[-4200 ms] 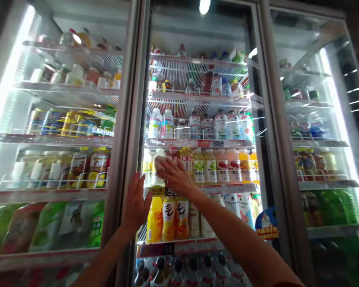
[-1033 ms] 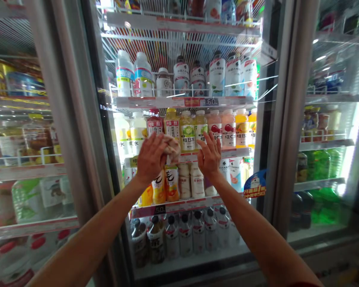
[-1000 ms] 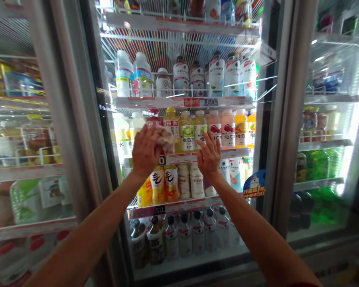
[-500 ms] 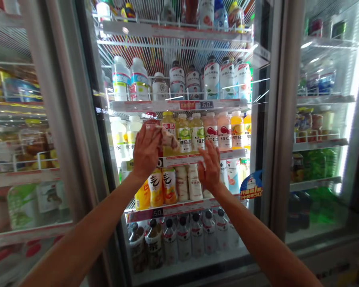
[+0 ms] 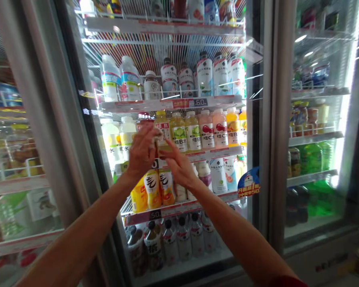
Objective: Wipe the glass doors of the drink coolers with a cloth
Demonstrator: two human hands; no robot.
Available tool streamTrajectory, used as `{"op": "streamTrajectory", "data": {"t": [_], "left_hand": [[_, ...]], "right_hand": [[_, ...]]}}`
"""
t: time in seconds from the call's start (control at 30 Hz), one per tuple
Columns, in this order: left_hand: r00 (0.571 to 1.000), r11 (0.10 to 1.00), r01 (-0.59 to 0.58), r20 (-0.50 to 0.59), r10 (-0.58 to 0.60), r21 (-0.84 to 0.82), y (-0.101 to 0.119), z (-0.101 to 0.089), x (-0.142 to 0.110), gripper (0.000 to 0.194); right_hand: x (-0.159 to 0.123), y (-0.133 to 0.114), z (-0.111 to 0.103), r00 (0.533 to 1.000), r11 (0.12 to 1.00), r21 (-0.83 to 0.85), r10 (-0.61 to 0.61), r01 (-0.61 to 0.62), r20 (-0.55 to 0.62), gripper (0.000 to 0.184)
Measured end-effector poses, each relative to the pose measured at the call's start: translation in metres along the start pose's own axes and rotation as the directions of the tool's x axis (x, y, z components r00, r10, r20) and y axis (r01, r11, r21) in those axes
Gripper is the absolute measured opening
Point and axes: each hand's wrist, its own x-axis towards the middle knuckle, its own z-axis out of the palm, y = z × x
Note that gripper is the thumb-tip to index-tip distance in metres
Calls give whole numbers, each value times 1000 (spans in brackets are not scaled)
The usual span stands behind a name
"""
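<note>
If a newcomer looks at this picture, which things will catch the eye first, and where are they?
Probably first the two bare hands in the centre: the left hand with a pale, crumpled cloth, and the right hand close beside it. Behind them, colourful bottles stand in brightly lit rows. The blue sticker stands out at the lower right of the middle door.
</note>
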Motion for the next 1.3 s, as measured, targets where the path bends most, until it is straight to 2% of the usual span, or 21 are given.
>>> {"op": "streamTrajectory", "data": {"t": [0.13,0.27,0.3,0.37,0.43,0.47,0.53,0.57,0.63,0.7,0.8,0.83,0.9,0.97,1.0,1.03,1.1,1.17,1.2,1.23,1.3], "left_hand": [[992,978,42,-127,-17,205,-25,8,17,44],[983,969,-185,40,181,164,32,48,-19,45],[951,947,-299,122,285,118,52,57,-33,45],[828,858,-513,257,499,-13,79,67,-54,45],[724,779,-620,317,612,-87,82,66,-57,45],[731,788,-611,328,599,-78,75,63,-51,46],[857,894,-447,297,420,23,55,55,-29,52],[935,949,-302,221,277,89,46,53,-19,54],[987,980,-144,86,133,136,42,53,-10,55],[950,952,-293,143,278,93,53,57,-19,54],[773,815,-579,297,560,-29,66,60,-38,50],[761,806,-591,311,570,-33,63,59,-37,49],[854,878,-478,252,455,37,49,53,-25,47],[972,965,-228,91,218,127,35,50,-7,47],[989,979,-145,31,142,142,33,51,-3,48],[992,982,-126,16,125,142,35,52,-4,48],[948,949,-304,128,292,81,52,60,-22,50],[805,838,-544,252,537,-48,77,69,-50,49],[775,815,-575,269,572,-79,87,73,-63,46],[767,812,-577,286,574,-84,94,75,-73,44],[828,873,-487,306,469,-22,98,75,-81,45]], "right_hand": [[-1,27,-46,968,998,-24,57,-65,-246,45],[-10,43,-63,919,989,-127,17,-73,-394,42],[-13,43,-65,919,984,-165,-2,-68,-395,42],[-20,43,-70,915,967,-249,-55,-51,-401,41],[-27,44,-82,905,948,-317,-110,-28,-410,42],[-31,47,-89,901,939,-342,-130,-22,-415,43],[-37,54,-102,896,923,-383,-146,-29,-420,43],[-41,57,-106,896,917,-398,-143,-41,-421,43],[-47,61,-109,901,909,-412,-130,-58,-413,42],[-53,61,-104,917,910,-411,-121,-50,-379,42],[-60,57,-96,948,911,-413,-134,2,-289,41],[-62,57,-95,954,910,-414,-137,15,-267,41],[-64,58,-97,955,908,-419,-132,9,-266,40],[-65,61,-101,947,907,-421,-113,-25,-300,40],[-66,62,-102,943,906,-421,-104,-41,-316,40],[-67,62,-103,940,906,-420,-100,-48,-325,40],[-71,60,-100,945,911,-412,-106,-33,-310,41],[-76,53,-92,964,919,-393,-123,22,-234,43],[-79,49,-86,975,925,-376,-133,56,-180,44],[-81,44,-78,983,930,-359,-137,84,-126,45],[-84,37,-60,992,937,-339,-114,88,-57,47]]}}
